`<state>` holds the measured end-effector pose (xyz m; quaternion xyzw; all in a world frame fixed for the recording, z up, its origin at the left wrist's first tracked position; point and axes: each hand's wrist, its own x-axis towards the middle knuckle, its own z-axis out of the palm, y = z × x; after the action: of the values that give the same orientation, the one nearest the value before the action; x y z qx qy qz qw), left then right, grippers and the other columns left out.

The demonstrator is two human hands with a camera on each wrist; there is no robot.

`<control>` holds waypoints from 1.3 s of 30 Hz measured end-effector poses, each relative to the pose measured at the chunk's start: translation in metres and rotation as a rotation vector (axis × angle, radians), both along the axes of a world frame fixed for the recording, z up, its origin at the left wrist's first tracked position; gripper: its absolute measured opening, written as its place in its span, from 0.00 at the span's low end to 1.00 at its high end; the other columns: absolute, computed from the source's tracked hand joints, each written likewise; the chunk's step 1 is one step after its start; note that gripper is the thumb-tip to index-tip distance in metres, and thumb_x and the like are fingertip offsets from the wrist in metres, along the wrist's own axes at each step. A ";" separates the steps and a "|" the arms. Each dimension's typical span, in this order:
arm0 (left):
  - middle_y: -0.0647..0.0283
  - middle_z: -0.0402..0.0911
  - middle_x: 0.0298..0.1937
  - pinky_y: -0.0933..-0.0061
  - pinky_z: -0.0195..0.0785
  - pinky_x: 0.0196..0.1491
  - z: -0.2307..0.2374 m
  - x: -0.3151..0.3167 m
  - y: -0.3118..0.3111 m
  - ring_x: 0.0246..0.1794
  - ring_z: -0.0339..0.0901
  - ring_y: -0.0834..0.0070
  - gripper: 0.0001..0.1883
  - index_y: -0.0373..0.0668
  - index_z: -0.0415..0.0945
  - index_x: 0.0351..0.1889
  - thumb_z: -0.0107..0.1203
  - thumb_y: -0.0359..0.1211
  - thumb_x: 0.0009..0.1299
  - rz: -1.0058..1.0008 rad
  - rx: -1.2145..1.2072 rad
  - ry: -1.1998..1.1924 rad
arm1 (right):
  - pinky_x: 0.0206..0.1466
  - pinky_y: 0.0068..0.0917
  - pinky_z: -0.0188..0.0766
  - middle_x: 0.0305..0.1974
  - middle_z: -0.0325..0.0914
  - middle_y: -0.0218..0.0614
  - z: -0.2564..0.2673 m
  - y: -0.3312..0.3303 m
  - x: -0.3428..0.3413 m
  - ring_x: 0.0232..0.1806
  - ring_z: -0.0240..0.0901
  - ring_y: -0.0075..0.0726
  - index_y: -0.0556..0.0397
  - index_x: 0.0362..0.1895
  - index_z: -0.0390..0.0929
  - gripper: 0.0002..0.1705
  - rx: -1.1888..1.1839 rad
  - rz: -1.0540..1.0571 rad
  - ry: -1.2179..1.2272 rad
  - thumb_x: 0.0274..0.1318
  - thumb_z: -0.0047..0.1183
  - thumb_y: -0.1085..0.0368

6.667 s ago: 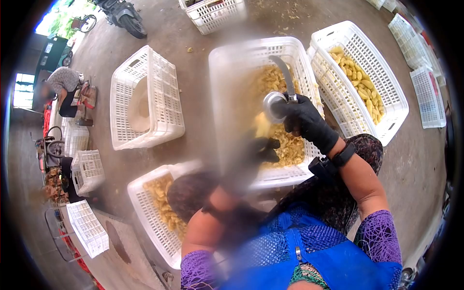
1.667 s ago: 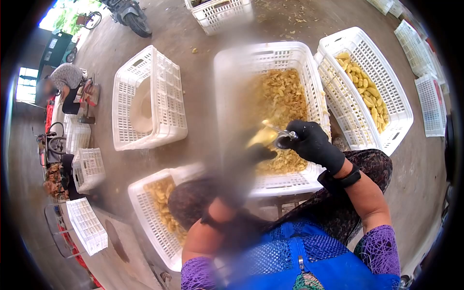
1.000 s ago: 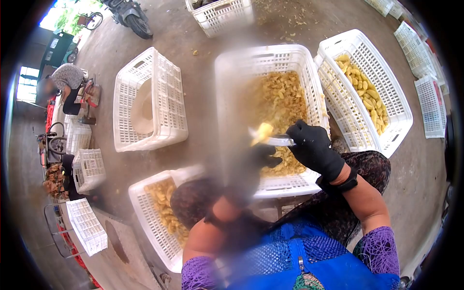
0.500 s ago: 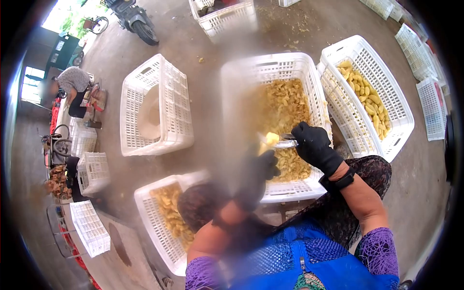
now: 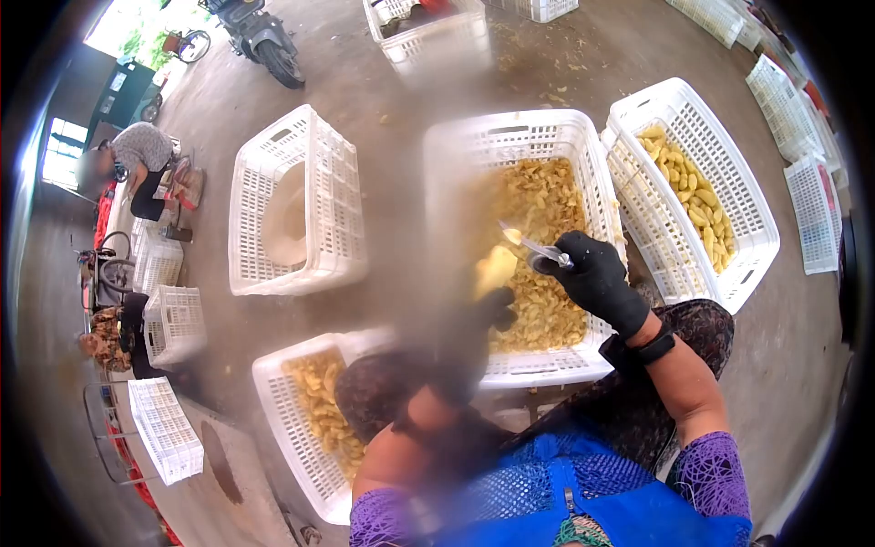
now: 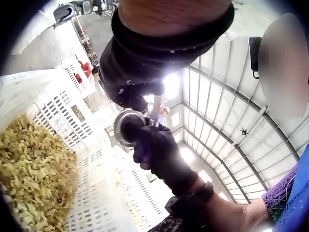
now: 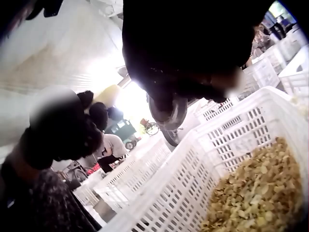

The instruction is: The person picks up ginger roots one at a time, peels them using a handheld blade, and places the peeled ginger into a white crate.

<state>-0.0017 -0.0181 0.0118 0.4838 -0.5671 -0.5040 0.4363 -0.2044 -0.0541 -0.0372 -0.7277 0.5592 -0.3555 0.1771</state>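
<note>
In the head view my black-gloved left hand [image 5: 478, 330], partly blurred by a smear, grips a pale yellow, elongated peeled piece [image 5: 495, 271]. My gloved right hand [image 5: 597, 281] holds a knife [image 5: 552, 254] by its handle, the blade pointing left close over that piece. A slice [image 5: 512, 235] lies at the blade. On the right thumb sits a round metal cup [image 6: 129, 128], clearest in the left wrist view. Both hands are above a white slatted crate [image 5: 547, 372] holding thin yellow-brown peelings [image 5: 547, 314].
Whole yellow pieces [image 5: 702, 214] fill part of a crate [image 5: 743, 182] at right. Another part-filled crate [image 5: 296, 465] stands by the left knee. Further left is a crate [image 5: 333, 205] with a pale round thing inside. Two people [image 5: 141, 155] work at far left; a motorbike [image 5: 264, 41] stands behind.
Earlier the curved blade pointed up, away from the piece; it has since come down to it and made several strokes. The head view has tilted slightly, shifting the crates downward.
</note>
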 end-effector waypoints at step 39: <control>0.63 0.79 0.45 0.72 0.69 0.44 -0.011 -0.009 -0.006 0.42 0.76 0.76 0.16 0.36 0.74 0.53 0.55 0.32 0.69 -0.025 -0.094 -0.274 | 0.16 0.13 0.57 0.22 0.72 0.26 0.053 -0.002 0.015 0.15 0.62 0.15 0.55 0.40 0.76 0.14 0.715 0.020 -0.845 0.50 0.61 0.62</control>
<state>-0.0112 -0.0240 0.0006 0.5200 -0.6503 -0.4113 0.3708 -0.1898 -0.0563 0.0156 -0.4219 0.5184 -0.4028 0.6254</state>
